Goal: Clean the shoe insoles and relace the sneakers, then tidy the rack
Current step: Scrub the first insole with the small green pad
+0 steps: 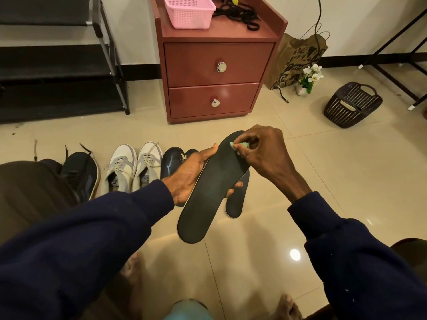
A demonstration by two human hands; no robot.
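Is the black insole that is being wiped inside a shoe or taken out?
Taken out. The left hand holds the insole in the air; the right hand pinches a green wipe against its front end.

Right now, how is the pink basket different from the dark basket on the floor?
The pink basket is light pink; the dark basket is blackish brown. The pink basket sits up on the red cabinet beside black laces; the dark basket sits down on the floor tiles. Both have walls full of little holes.
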